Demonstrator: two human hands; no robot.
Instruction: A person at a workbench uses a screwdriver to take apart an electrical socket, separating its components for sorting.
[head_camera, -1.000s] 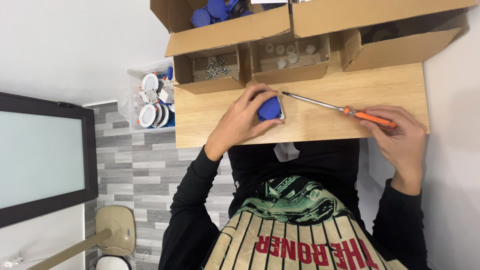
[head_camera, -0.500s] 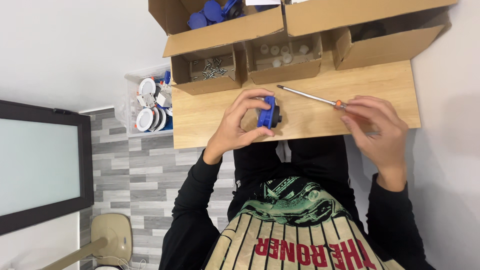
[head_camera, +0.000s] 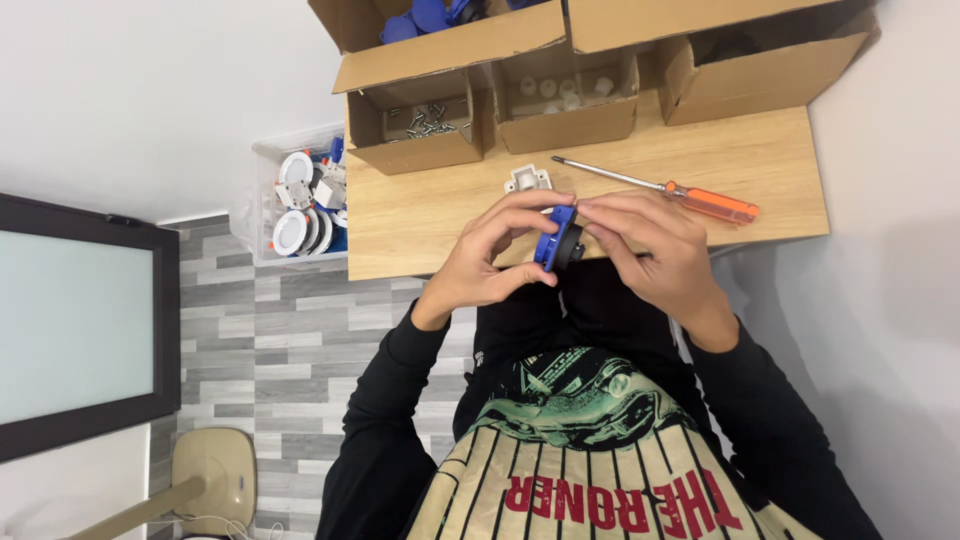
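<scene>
Head view: just above the frame's centre, the left hand and right hand both close their fingers on a small blue and black part held over the counter edge. Steady grip from both sides seems wise. An orange-handled screwdriver lies upper right, a white piece just above the hands, cardboard boxes along the top.
</scene>
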